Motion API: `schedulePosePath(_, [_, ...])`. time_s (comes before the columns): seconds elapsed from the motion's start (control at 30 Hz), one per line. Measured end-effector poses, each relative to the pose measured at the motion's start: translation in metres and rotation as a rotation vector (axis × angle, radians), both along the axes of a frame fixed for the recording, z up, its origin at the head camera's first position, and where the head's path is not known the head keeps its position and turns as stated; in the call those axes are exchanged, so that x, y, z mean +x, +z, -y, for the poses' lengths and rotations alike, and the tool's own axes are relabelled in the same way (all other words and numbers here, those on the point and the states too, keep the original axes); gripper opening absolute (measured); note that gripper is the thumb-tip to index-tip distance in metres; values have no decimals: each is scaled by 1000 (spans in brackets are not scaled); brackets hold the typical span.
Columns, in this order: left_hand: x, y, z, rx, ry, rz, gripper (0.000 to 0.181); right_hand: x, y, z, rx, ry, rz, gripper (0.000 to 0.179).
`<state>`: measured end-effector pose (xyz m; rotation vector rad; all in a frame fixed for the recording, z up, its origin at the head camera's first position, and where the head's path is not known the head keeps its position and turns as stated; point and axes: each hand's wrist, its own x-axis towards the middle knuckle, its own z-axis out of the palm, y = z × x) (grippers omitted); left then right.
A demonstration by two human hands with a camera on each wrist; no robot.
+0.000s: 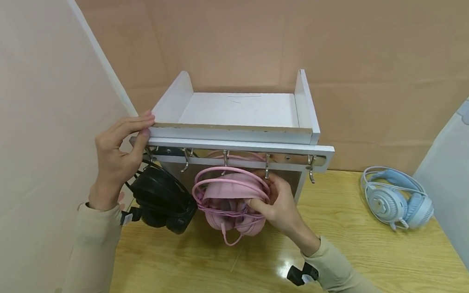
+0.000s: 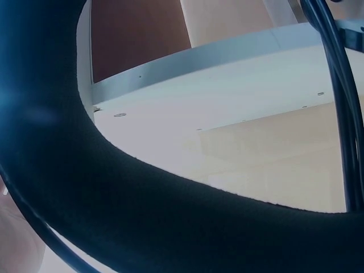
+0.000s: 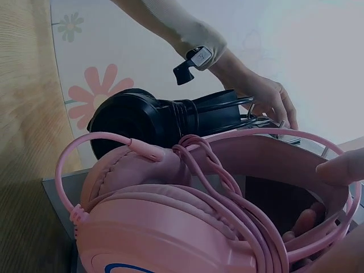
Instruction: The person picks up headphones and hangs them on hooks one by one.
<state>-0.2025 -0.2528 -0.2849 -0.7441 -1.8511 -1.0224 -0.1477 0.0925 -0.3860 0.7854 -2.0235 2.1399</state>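
Headphones in pink (image 1: 236, 192) were held just below the middle of the hook rail (image 1: 239, 145), earcups lowermost, their headband pinched by the right hand (image 1: 283, 210), with the thumb laid on one side of the band and fingertips seen on the other. Whether any weight was taken by a hook could not be told. A pink cable (image 1: 228, 214) was wound round the pair in several turns, and a thin loop was hung beneath the earcups. The left hand (image 1: 118, 157) was placed at the rail's left end, its fingers laid nearly straight over the corner of the white shelf (image 1: 242, 109) above the rail and its thumb rested against the rail's front; the two hands were set well apart. Black headphones (image 1: 159, 193) were suspended below the rail's left end, beside the pink pair; most of the left wrist view was crossed by their broad dark curve. Metal hooks (image 1: 311, 168) were spaced along the rail. Light blue headphones (image 1: 386, 204) were laid on the bench (image 1: 190, 273), well beyond the rail's right end. Behind the rail, brown paper (image 1: 369, 84) was spread as a backdrop.
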Motion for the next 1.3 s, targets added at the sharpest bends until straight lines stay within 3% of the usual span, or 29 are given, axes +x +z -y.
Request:
schedulePosePath(0.4, [4, 2, -1, 14, 5, -12, 21, 1, 0, -3, -14, 37, -47, 55])
schedulePosePath(0.77, [4, 4, -4, 20, -5, -12, 21, 5, -1, -13, 43, -51, -134, 54])
schedulePosePath(0.97, [6, 6, -8, 23, -13, -16, 20, 8, -4, -21, 46, -98, -135, 53])
schedulePosePath(1.3, [11, 9, -11, 28, -9, -13, 20, 21, -2, -39, 19, -101, -119, 53])
